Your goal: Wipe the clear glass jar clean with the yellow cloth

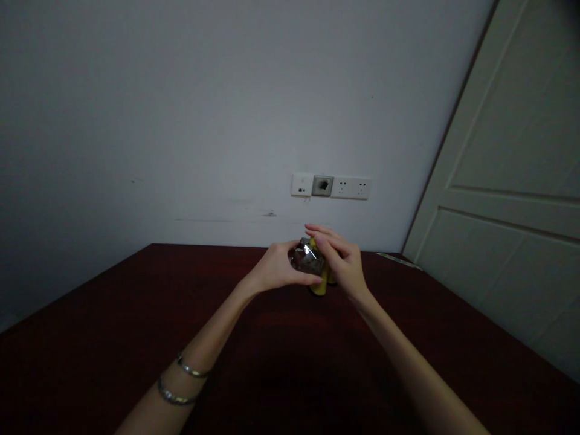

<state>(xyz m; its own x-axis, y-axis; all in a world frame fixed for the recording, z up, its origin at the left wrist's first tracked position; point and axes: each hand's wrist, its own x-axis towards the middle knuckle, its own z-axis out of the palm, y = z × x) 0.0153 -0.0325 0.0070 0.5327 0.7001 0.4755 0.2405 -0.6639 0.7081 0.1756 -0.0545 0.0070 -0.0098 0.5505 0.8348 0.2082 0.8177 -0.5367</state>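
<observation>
Over the far part of the dark red table, both hands are at a shiny, dark, see-through rounded object with yellow parts. Its exact kind does not show. My left hand is wrapped round its left side, thumb below and fingers behind. My right hand is closed at the upper right, thumb and fingers on a small yellow part on top. A yellow piece sticks out beneath, near the left thumb tip; another yellow bit is partly hidden behind the right hand.
Behind the table stands a pale wall with a white socket plate, a grey plate and another white plate. A panelled door rises at the right. A thin flat strip lies at the table's far right edge.
</observation>
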